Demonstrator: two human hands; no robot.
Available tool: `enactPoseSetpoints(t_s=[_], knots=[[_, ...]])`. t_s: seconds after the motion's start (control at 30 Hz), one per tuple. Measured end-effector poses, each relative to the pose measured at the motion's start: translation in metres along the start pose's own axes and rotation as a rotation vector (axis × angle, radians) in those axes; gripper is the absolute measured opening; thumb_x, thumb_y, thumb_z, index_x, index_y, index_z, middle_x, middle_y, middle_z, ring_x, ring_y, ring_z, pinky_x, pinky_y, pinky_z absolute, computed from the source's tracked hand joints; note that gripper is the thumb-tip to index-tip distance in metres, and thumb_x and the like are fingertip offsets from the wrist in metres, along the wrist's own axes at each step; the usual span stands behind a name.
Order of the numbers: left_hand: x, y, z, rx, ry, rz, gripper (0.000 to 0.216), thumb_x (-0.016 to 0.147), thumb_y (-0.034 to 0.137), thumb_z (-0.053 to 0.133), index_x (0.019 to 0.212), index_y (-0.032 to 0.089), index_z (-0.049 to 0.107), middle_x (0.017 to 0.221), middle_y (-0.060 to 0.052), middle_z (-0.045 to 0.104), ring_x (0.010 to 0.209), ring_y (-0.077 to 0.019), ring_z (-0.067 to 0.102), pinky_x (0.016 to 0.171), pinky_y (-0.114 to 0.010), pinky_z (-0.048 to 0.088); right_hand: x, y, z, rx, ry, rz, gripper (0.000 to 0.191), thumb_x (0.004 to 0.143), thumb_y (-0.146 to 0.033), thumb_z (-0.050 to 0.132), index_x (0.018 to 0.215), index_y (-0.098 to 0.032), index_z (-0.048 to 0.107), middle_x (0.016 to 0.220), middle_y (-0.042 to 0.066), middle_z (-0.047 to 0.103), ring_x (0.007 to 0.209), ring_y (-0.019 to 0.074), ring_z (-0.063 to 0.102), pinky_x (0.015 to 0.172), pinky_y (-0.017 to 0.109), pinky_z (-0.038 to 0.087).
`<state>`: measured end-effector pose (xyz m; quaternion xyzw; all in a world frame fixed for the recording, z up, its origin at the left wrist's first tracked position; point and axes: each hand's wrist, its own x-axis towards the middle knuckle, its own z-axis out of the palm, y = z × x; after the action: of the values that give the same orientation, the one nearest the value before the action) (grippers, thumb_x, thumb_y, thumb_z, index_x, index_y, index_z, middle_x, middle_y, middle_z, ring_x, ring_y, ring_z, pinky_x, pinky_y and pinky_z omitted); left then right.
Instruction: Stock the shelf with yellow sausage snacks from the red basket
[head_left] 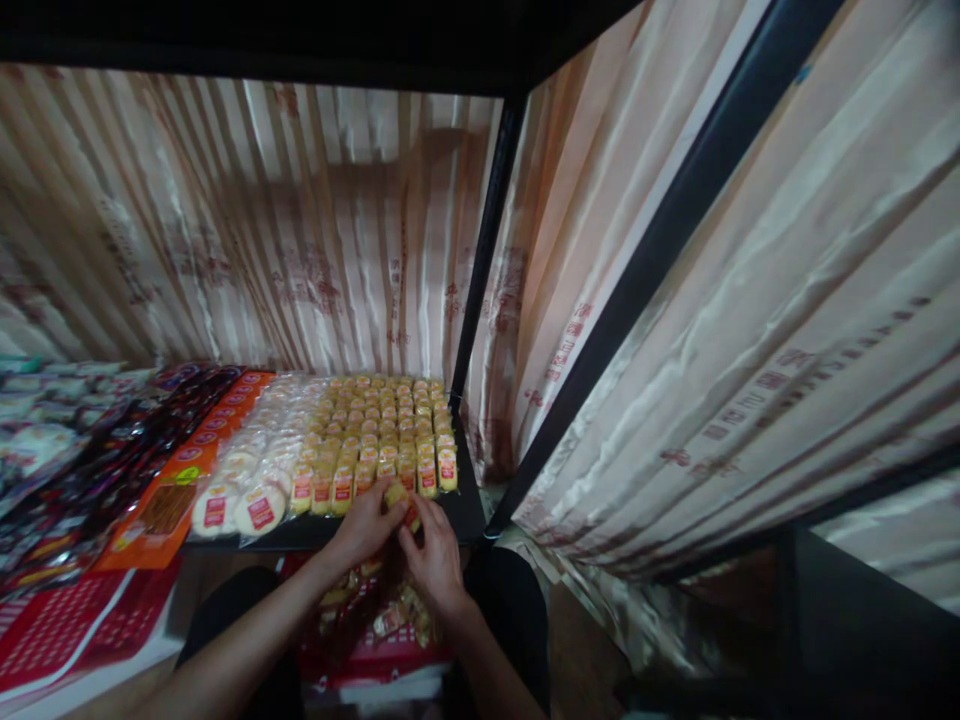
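Both my hands meet at the front edge of a dark shelf (pixel 465 515). My left hand (pixel 365 522) and my right hand (pixel 433 555) pinch one small yellow snack packet with a red label (pixel 399 497) between their fingertips. Just behind them, rows of the same yellow packets (pixel 382 425) lie flat on the shelf in several columns. Below my wrists a red bag or box (pixel 375 625) holds more loose packets.
Round white wrapped cakes (pixel 247 490) lie left of the yellow rows, then an orange packet (pixel 176 495) and dark packets (pixel 97 470). A black upright post (pixel 484 250) stands at the shelf's right corner. Striped plastic curtains (pixel 750 350) hang behind and to the right.
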<state>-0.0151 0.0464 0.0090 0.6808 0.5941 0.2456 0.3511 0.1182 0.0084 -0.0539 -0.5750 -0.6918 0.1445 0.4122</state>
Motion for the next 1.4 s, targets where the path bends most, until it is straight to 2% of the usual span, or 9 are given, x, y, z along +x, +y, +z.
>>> enactPoseSetpoints(t_s=[0.13, 0.27, 0.4, 0.57, 0.7, 0.83, 1.07, 1.2, 1.4], knots=[[0.016, 0.014, 0.008, 0.104, 0.0, 0.034, 0.041, 0.08, 0.03, 0.05, 0.116, 0.011, 0.054, 0.094, -0.01, 0.067, 0.087, -0.0218, 0.061, 0.077, -0.028, 0.043, 0.005, 0.009, -0.001, 0.013, 0.094, 0.049, 0.043, 0.085, -0.027, 0.045, 0.127, -0.017, 0.049, 0.12, 0.011, 0.057, 0.114, 0.0212, 0.051, 0.098, 0.039, 0.042], [0.032, 0.029, 0.01, 0.139, -0.043, 0.113, 0.039, 0.08, 0.03, 0.051, 0.115, 0.013, 0.056, 0.09, -0.008, 0.067, 0.083, -0.0199, 0.061, 0.075, -0.026, 0.043, 0.01, 0.017, -0.004, 0.053, 0.196, 0.135, 0.046, 0.09, -0.036, 0.037, 0.13, -0.015, 0.044, 0.128, 0.012, 0.051, 0.122, 0.021, 0.043, 0.104, 0.041, 0.034], [0.051, 0.049, 0.002, 0.202, -0.058, 0.162, 0.04, 0.081, 0.031, 0.05, 0.115, 0.011, 0.056, 0.092, -0.009, 0.067, 0.081, -0.0204, 0.061, 0.075, -0.028, 0.044, 0.025, 0.03, -0.002, 0.11, 0.331, 0.285, 0.052, 0.093, -0.04, 0.022, 0.132, -0.011, 0.04, 0.138, 0.014, 0.041, 0.13, 0.0201, 0.034, 0.108, 0.041, 0.026], [0.078, 0.071, -0.012, 0.269, -0.012, 0.184, 0.038, 0.08, 0.028, 0.051, 0.115, 0.016, 0.057, 0.099, -0.007, 0.068, 0.09, -0.0201, 0.061, 0.081, -0.027, 0.043, 0.056, 0.055, 0.006, 0.148, 0.395, 0.396, 0.061, 0.091, -0.048, 0.019, 0.13, -0.007, 0.042, 0.136, 0.019, 0.043, 0.131, 0.0237, 0.034, 0.107, 0.044, 0.025], [0.098, 0.085, -0.018, 0.342, -0.017, 0.139, 0.037, 0.08, 0.03, 0.05, 0.115, 0.017, 0.057, 0.107, -0.007, 0.066, 0.099, -0.0208, 0.06, 0.086, -0.027, 0.042, 0.077, 0.074, 0.009, 0.169, 0.378, 0.463, 0.064, 0.091, -0.051, 0.018, 0.129, -0.007, 0.044, 0.131, 0.02, 0.048, 0.128, 0.0246, 0.039, 0.105, 0.042, 0.028], [0.114, 0.09, -0.017, 0.338, -0.004, 0.146, 0.036, 0.08, 0.03, 0.05, 0.113, 0.017, 0.058, 0.11, -0.008, 0.065, 0.101, -0.0223, 0.059, 0.086, -0.028, 0.042, 0.089, 0.088, 0.013, 0.176, 0.352, 0.477, 0.066, 0.09, -0.052, 0.015, 0.129, -0.007, 0.046, 0.133, 0.019, 0.047, 0.129, 0.0237, 0.038, 0.106, 0.041, 0.027], [0.139, 0.093, -0.011, 0.277, -0.035, 0.109, 0.039, 0.079, 0.027, 0.052, 0.117, 0.015, 0.056, 0.107, -0.008, 0.066, 0.099, -0.0207, 0.06, 0.085, -0.026, 0.042, 0.092, 0.087, 0.027, 0.137, 0.199, 0.448, 0.069, 0.09, -0.051, 0.01, 0.134, -0.008, 0.04, 0.139, 0.016, 0.041, 0.131, 0.0261, 0.033, 0.105, 0.046, 0.026], [0.16, 0.097, -0.004, 0.278, -0.014, 0.116, 0.041, 0.08, 0.024, 0.052, 0.119, 0.012, 0.055, 0.117, -0.013, 0.061, 0.108, -0.023, 0.057, 0.09, -0.028, 0.041, 0.092, 0.083, 0.032, 0.124, 0.246, 0.426, 0.063, 0.091, -0.049, 0.013, 0.132, -0.012, 0.043, 0.135, 0.015, 0.046, 0.129, 0.024, 0.038, 0.105, 0.043, 0.028], [0.196, 0.104, 0.013, 0.337, 0.006, 0.25, 0.038, 0.081, 0.022, 0.05, 0.117, 0.01, 0.057, 0.111, -0.012, 0.064, 0.103, -0.0211, 0.059, 0.09, -0.028, 0.043, 0.094, 0.083, 0.037, 0.09, 0.308, 0.43, 0.06, 0.092, -0.048, 0.019, 0.132, -0.012, 0.044, 0.133, 0.015, 0.048, 0.125, 0.0263, 0.043, 0.102, 0.043, 0.032]])
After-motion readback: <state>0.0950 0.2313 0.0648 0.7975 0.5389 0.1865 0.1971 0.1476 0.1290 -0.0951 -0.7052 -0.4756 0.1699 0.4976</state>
